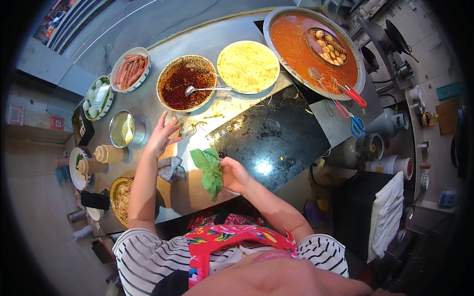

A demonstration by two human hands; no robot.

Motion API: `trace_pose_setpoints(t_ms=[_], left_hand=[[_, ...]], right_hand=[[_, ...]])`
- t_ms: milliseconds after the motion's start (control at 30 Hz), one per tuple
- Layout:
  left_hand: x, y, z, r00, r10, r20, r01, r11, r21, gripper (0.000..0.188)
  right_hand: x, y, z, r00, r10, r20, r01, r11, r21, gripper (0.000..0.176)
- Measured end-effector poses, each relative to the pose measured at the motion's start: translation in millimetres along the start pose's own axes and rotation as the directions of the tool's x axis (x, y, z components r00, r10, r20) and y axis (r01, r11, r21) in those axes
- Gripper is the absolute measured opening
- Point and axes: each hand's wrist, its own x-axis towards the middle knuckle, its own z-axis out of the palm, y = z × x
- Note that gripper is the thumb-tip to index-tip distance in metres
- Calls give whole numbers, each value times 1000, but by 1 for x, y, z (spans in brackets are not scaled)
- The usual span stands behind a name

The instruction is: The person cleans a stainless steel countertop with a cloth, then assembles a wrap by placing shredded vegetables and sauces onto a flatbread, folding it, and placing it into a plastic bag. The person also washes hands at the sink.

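My right hand (236, 175) grips a crumpled green cloth (208, 171) over the near edge of the steel counter (177, 205). Raised with its fingers spread, my left hand (163, 134) holds nothing. It is just on the near side of a round bowl of dark red chili oil (181, 83), in which a metal spoon (207, 88) rests. A folded grey cloth (172, 169) lies between my left forearm and the green cloth. Right of the cloths is a black griddle plate (270, 137), with scraps of food near its far left edge.
Behind stand a bowl of pale yellow shreds (248, 66) and a wide basin of red broth (292, 44). Red-handled tongs (351, 94) and blue scissors (357, 125) are at its rim. Leftward are sausages (130, 72), eggs (90, 97), a steel pot (137, 129), squeeze bottles (110, 154) and noodles (120, 199).
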Motion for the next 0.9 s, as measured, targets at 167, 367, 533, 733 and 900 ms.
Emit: trace_pose_setpoints(t_ms=[167, 367, 533, 733, 900], left_hand=[[-116, -2, 28, 803, 130, 582, -563, 486, 668, 107], [-141, -7, 24, 855, 179, 486, -508, 475, 718, 101], [-163, -17, 8, 874, 226, 429, -485, 427, 763, 94], [-162, -105, 116, 763, 372, 529, -623, 205, 755, 63], [-161, -182, 208, 505, 392, 769, -753, -235, 615, 48]], right_hand=[[-2, 15, 27, 964, 114, 239, -35, 950, -309, 46], [0, 47, 33, 989, 127, 73, -84, 901, -426, 36], [-53, 37, 16, 989, 121, 81, -90, 946, -310, 40], [-166, 3, -58, 995, -78, 61, 83, 993, -89, 46], [-208, -17, -98, 963, -265, 55, 268, 962, -44, 47]])
